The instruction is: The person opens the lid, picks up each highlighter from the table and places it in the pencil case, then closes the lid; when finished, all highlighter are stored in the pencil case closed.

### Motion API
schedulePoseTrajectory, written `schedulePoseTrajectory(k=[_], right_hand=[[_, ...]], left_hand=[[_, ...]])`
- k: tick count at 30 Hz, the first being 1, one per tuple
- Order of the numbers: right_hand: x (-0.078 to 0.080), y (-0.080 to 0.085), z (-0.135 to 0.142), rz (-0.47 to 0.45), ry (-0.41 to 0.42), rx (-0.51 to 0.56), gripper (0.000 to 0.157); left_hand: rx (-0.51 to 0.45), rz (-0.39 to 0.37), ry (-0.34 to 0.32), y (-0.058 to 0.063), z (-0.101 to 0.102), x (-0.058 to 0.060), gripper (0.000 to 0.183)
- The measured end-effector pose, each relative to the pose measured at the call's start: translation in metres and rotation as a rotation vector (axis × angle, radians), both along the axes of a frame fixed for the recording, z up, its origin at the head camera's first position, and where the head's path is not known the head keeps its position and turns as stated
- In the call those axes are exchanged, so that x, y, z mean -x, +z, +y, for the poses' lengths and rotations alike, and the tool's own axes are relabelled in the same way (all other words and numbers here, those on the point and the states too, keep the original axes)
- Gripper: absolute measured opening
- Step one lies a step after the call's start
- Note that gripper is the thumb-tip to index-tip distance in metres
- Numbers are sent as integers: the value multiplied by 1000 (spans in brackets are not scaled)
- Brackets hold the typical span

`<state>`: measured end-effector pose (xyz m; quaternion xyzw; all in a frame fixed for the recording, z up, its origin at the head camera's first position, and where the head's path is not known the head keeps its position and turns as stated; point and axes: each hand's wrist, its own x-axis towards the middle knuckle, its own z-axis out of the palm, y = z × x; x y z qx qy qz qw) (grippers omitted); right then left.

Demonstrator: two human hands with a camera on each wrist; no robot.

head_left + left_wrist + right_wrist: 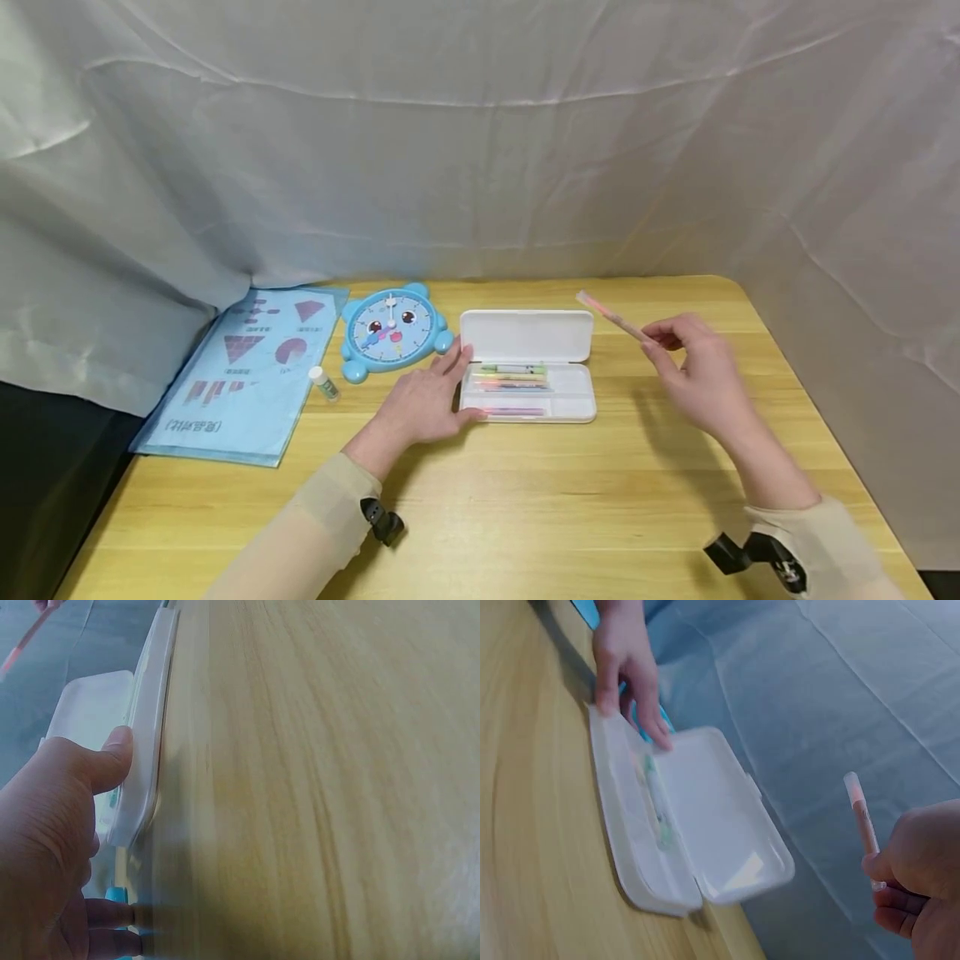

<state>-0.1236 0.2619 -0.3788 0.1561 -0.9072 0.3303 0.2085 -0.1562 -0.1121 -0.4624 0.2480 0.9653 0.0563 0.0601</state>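
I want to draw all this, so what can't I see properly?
Writing on the blue sheet, head view: too tiny and blurred.
Label on the white-capped tube, head view: too small to read.
Left edge of the pencil case, head view: partly covered by the left hand.
Most of the right hand, left wrist view: cut off by the top edge.

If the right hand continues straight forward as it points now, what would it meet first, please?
Probably the grey cloth behind the table: the line of the right hand and its pink pen seems to clear the white pencil case, though depth is unclear.
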Motion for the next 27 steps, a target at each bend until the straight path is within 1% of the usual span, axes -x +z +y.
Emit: schedulePoseTrajectory(k=[4, 7, 12, 16, 20, 27], right_hand=[[1, -3, -17, 1, 84, -15, 11], [3, -9, -30, -10, 150, -28, 11], [5, -23, -51, -64, 254, -34, 15], [6, -37, -66, -118, 319, -36, 15], [9, -50, -79, -147, 351, -85, 12], [17, -74, -94, -198, 373, -194, 11]], left_hand=[[1, -3, 0, -1, -1, 1, 106], [-2, -1, 2, -1, -1, 1, 106], [-7, 0, 8, -1, -1, 0, 106], [10, -14, 4, -1, 0, -1, 107], [12, -14, 2, -1, 1, -1, 106], [8, 6, 1, -1, 0, 1, 106]])
